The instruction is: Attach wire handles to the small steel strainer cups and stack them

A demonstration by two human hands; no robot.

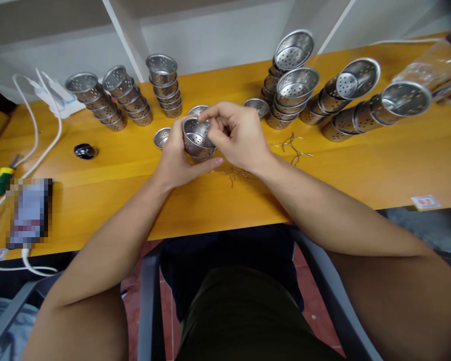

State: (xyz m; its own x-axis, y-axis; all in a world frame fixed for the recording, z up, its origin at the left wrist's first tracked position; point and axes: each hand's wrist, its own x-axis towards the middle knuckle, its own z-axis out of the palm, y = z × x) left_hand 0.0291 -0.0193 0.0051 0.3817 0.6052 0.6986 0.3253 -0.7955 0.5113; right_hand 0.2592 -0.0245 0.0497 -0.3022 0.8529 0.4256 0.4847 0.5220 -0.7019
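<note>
My left hand point(176, 160) is wrapped round a small perforated metal cup point(196, 138), held just above the yellow wooden table point(361, 165). My right hand point(236, 131) is closed in a pinch at the cup's rim; what its fingertips hold is too small to make out. Thin wire hooks point(292, 146) lie scattered on the table right of the hands, and more wire hooks point(233, 174) lie under my right wrist. Loose metal cups point(161, 137) sit just behind my hands.
Stacks of perforated metal cups stand at the back left point(115, 103) and lie tipped at the back right point(355, 100). A black knob point(84, 151), white cables point(41, 120), a screwdriver point(0, 181) and a blurred item point(30, 213) are on the left.
</note>
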